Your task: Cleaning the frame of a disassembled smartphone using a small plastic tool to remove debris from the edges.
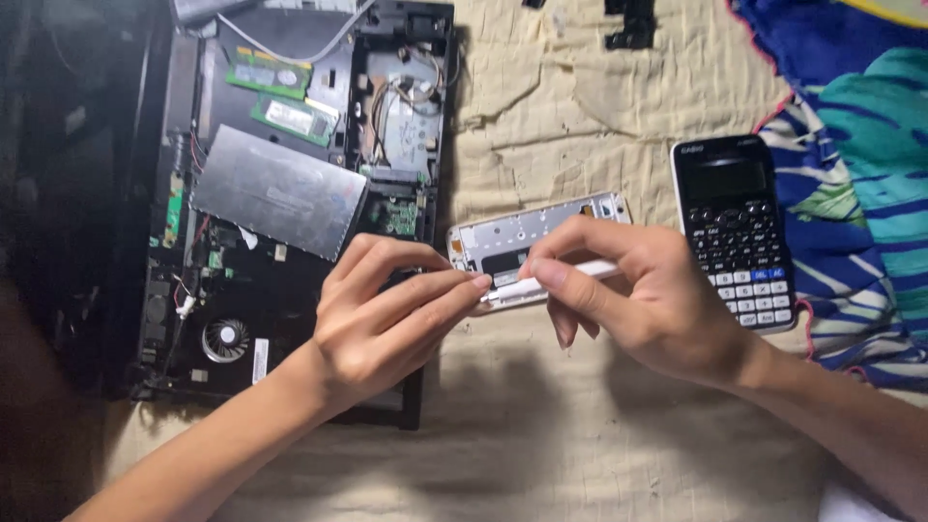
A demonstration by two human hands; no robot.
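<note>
white phone frame – flat on cloth | white stylus – tilted
</note>
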